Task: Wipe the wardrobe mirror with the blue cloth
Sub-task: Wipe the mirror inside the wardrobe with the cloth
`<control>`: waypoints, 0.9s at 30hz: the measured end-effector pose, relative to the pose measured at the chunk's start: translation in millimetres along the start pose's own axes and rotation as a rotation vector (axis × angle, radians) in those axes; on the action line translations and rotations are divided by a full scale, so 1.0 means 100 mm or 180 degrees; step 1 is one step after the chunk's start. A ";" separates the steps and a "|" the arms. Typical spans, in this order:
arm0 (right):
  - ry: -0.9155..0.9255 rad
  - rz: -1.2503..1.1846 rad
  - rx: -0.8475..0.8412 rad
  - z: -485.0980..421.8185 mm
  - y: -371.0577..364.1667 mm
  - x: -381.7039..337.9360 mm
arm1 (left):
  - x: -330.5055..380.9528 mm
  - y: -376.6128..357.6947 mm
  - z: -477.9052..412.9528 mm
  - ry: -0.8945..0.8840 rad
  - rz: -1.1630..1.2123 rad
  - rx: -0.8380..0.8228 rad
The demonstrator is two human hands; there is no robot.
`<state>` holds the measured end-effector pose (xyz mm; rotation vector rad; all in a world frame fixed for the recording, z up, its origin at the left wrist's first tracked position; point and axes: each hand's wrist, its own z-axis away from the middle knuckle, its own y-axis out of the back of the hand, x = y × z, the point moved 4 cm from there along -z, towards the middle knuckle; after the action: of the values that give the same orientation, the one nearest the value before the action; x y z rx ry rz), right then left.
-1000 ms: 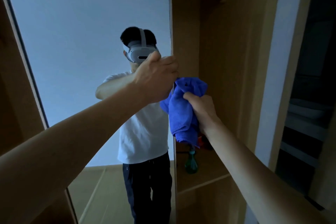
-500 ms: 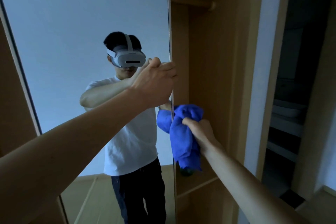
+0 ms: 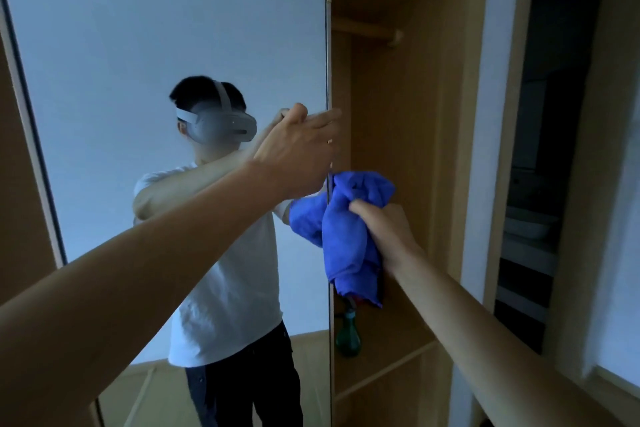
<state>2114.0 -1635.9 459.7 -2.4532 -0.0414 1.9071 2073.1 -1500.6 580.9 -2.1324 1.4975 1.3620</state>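
Right now the blue cloth (image 3: 349,229) is bunched against the right edge of the mirror (image 3: 156,62), about halfway up, with its loose end hanging down. The right hand (image 3: 388,229) clamps it in a fist. Just above, the left hand (image 3: 298,152) curls round the mirror's edge. To wipe well, I'd flatten the cloth on the glass and sweep in overlapping passes, with that grip steadying the panel. 1 green bottle (image 3: 348,336) stands on the shelf (image 3: 391,357) below.
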 end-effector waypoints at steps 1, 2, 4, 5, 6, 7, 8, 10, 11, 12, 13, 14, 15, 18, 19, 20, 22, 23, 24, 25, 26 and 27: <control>-0.0107 0.0121 -0.0024 0.02 0.00 0.13 | 0.00 -0.01 0.00 -0.0003 -0.0003 0.0020; -0.0201 0.0237 -0.0017 0.05 -0.01 0.27 | 0.00 -0.02 0.00 -0.0003 -0.0010 0.0049; -0.0333 0.0402 0.0021 0.07 -0.02 0.53 | -0.01 -0.05 -0.02 -0.0007 -0.0026 0.0103; -0.0378 0.0400 0.0032 0.07 -0.03 0.62 | -0.01 -0.06 -0.03 -0.0016 -0.0033 0.0116; -0.0411 0.0349 0.0026 0.07 -0.03 0.66 | -0.01 -0.06 -0.04 -0.0025 -0.0028 0.0129; -0.0411 0.0327 0.0018 0.06 -0.01 0.68 | -0.02 -0.05 -0.06 -0.0035 -0.0018 0.0146; -0.0378 0.0358 0.0001 0.05 0.00 0.66 | -0.04 -0.04 -0.07 -0.0036 -0.0015 0.0175; -0.0256 0.0408 -0.0016 -0.01 0.02 0.58 | -0.10 -0.01 -0.11 -0.0012 -0.0027 0.0241; -0.0213 0.0376 -0.0041 -0.06 0.00 0.52 | -0.14 0.01 -0.14 0.0008 -0.0027 0.0263; -0.0150 0.0306 -0.0073 -0.11 0.00 0.43 | -0.18 0.02 -0.17 0.0027 -0.0033 0.0271; -0.0087 0.0235 -0.0105 -0.15 0.00 0.32 | -0.21 0.04 -0.19 0.0046 -0.0053 0.0272; -0.0015 0.0182 -0.0134 -0.21 -0.01 0.21 | -0.24 0.06 -0.22 0.0076 -0.0078 0.0261; 0.0063 0.0137 -0.0136 -0.26 -0.02 0.09 | -0.27 0.07 -0.24 0.0113 -0.0092 0.0247; 0.0245 -0.0175 -0.0223 -0.39 -0.07 -0.24 | -0.33 0.06 -0.25 0.0182 -0.0085 0.0155; 0.0262 -0.0355 -0.0282 -0.44 -0.10 -0.34 | -0.33 0.05 -0.25 0.0183 -0.0080 0.0131; 0.0274 -0.0504 -0.0324 -0.48 -0.13 -0.45 | -0.33 0.03 -0.25 0.0179 -0.0088 0.0108; 0.0315 -0.0699 -0.0377 -0.57 -0.17 -0.67 | -0.35 0.01 -0.27 0.0192 -0.0128 0.0064; 0.0361 -0.0768 -0.0410 -0.62 -0.18 -0.76 | -0.35 -0.01 -0.29 0.0213 -0.0144 0.0060; 0.0406 -0.0813 -0.0453 -0.65 -0.19 -0.82 | -0.37 -0.02 -0.31 0.0225 -0.0154 0.0072; 0.0447 -0.0814 -0.0494 -0.67 -0.20 -0.85 | -0.38 -0.02 -0.32 0.0219 -0.0160 0.0092; 0.0468 -0.0796 -0.0527 -0.69 -0.20 -0.84 | -0.38 -0.02 -0.34 0.0205 -0.0168 0.0104; 0.0475 -0.0762 -0.0566 -0.69 -0.20 -0.80 | -0.38 -0.02 -0.35 0.0190 -0.0183 0.0112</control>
<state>2161.7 -1620.2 554.6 -2.5540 -0.4969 1.6844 2092.4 -1496.4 628.9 -2.1950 1.4586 1.2543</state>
